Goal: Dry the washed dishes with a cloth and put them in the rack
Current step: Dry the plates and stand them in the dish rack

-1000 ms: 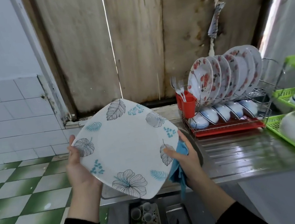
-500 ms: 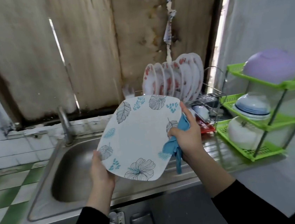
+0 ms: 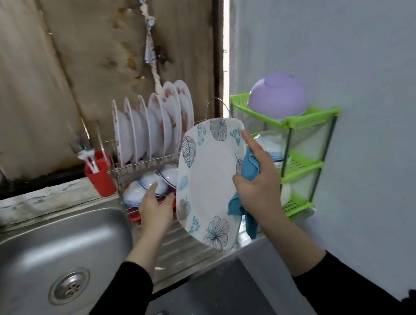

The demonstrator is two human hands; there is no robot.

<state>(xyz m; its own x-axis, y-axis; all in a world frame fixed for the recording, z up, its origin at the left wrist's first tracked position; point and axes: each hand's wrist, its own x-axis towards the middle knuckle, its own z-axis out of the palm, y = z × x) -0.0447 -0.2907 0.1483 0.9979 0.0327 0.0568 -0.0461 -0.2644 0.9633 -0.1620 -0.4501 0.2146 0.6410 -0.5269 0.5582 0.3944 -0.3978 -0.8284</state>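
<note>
Head view: I count one leaf-print plate, upright just in front of the rack. The right hand grips its edge through one blue cloth. The left hand is beside it, fingers relaxed. Six plates stand racked.

Plain long black sleeves

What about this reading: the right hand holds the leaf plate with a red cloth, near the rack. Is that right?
Not quite: the cloth is blue, not red. The head view shows the right hand holding the leaf plate with a blue cloth, near the rack.
</note>
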